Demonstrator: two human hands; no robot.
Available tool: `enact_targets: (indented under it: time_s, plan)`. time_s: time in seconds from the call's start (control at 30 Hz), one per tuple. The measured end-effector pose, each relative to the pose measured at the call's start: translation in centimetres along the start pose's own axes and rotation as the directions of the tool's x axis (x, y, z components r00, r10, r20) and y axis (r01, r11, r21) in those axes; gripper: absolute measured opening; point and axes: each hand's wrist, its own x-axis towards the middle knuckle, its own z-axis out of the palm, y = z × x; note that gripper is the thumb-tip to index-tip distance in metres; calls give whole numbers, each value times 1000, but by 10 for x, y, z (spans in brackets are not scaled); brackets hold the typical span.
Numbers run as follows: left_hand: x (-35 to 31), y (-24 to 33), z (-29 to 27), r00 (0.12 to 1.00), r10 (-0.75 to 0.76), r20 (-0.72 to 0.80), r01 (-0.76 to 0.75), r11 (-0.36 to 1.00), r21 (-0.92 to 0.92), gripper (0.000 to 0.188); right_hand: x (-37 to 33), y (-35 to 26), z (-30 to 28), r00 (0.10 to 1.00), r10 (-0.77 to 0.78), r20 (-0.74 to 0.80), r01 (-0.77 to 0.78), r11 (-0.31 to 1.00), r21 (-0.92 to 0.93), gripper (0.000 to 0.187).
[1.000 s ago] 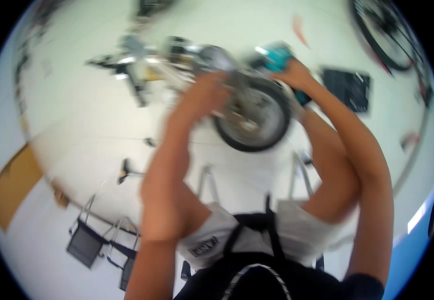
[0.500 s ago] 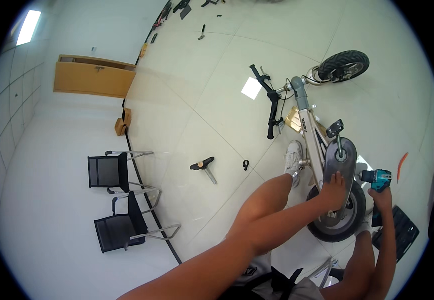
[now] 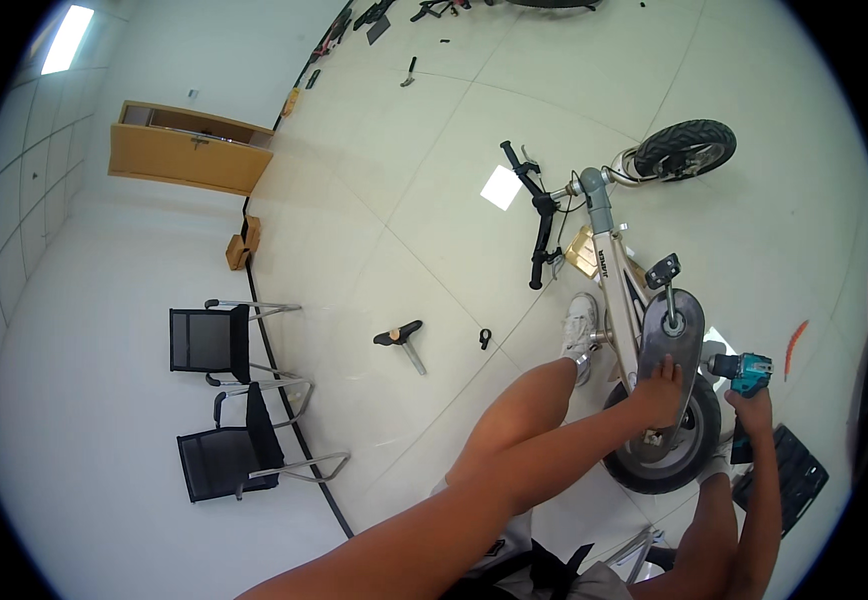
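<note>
A small pale bicycle (image 3: 617, 285) with a grey head tube lies tilted in front of me, its rear wheel (image 3: 699, 440) close to my legs. My left hand (image 3: 660, 397) lies on the smoky chain guard (image 3: 676, 320), fingers stretched over its surface. Wrapped round the grip of a teal and black cordless drill (image 3: 749, 372), my right hand (image 3: 751, 412) is just right of the rear wheel. The drill's chuck points left toward the guard; I cannot tell whether its tip touches anything. A crank with a black pedal (image 3: 663, 271) sticks out from the guard's far end.
A saddle with its post (image 3: 400, 338) and a small black clamp (image 3: 485, 338) lie on the tiles to the left. An open black case (image 3: 789, 480) and an orange strip (image 3: 795, 345) are at right. Two black chairs (image 3: 222, 462) stand along the wall. A hammer (image 3: 410, 72) lies farther off.
The view has shifted slightly, so most things sit a little lower and farther left. Both hands keep their places on the chain guard and the drill.
</note>
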Motion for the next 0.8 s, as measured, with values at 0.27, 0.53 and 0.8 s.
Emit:
enact_targets:
  time_s: [0.27,0.53,0.8]
  plan:
    - [-4,-2,-3,1000,-16,24,17,999,-29,99,8,16,1,992,-105,-68,103,994,-32,24]
    - [-3,1,-11,995,-37,96,48,992,-114,102,9,18,0,984,-138,-113,127,987,-101,28]
    - [1,-1,-6,994,-57,93,66,993,-97,103,5,13,1,995,-71,-71,67,996,-63,27]
